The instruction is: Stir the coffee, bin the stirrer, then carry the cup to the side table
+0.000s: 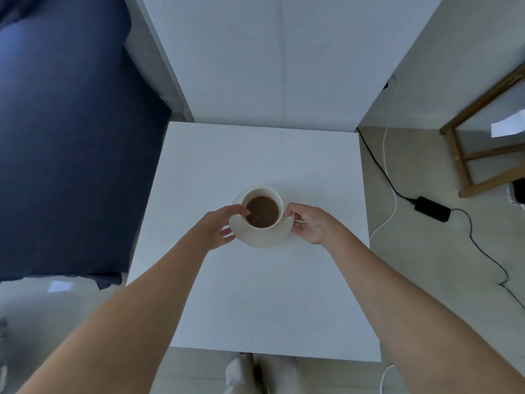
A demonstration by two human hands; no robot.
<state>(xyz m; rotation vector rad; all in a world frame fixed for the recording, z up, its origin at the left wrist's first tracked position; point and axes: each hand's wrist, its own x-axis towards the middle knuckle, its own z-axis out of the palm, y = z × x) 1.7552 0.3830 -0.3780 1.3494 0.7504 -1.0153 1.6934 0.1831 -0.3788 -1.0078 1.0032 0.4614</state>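
Observation:
A cream cup (pixel 277 197) full of brown coffee (pixel 262 211) stands on a matching saucer (pixel 264 237) near the middle of a white square table (pixel 255 294). My left hand (pixel 220 227) grips the saucer's left rim, thumb against the cup's side. My right hand (pixel 311 224) holds the saucer's right rim at the cup's handle, which its fingers partly hide. No stirrer is in view. I cannot tell whether the saucer rests on the table or is just above it.
A dark blue bed (pixel 71 152) runs along the table's left side. A white panel (pixel 270 58) rises behind the table. On the floor to the right lie a black power adapter (pixel 431 209) with cables and a wooden stool (pixel 483 155). My feet (pixel 255 371) show below the table's front edge.

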